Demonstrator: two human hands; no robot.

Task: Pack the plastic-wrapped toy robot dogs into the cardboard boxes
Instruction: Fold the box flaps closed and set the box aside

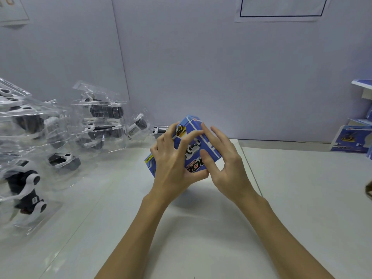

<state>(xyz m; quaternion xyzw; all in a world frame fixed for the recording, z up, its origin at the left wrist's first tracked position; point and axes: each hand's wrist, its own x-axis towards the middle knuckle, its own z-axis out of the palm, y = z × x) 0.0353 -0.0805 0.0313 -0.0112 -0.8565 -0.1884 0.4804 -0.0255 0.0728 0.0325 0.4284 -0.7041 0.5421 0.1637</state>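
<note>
Hands first: both are on 1 blue cardboard box (196,137), held tilted up off the white bench (291,198) near the middle of its far edge, close to the pale wall (221,67). The left hand (173,158) is wrapped round the box's left side, fingers curled over the printed face and thumb underneath at the near end, so it's properly gripping it. The right hand (225,162) sits on the right side with fingers mostly straight and spread, fingertips pressing on the top face and the thumb laid against the print; it looks more like pressing than grabbing. The box face shows a cartoon robot dog and big lettering, and it looks closed from this angle, though I can't really tell about the end flaps. Off at the bench's left edge there's a heap of plastic-wrapped toy robot dogs (26,190), black and white bodies in clear bags, spreading back toward the far left corner where more bagged ones (104,117) are stacked against the wall. 1 small bagged piece (138,125) lies just left of the held box. At the far right edge sit more blue boxes (350,139), well apart from the hands. A sheet with a dark outline (281,9) hangs on the wall above.
</note>
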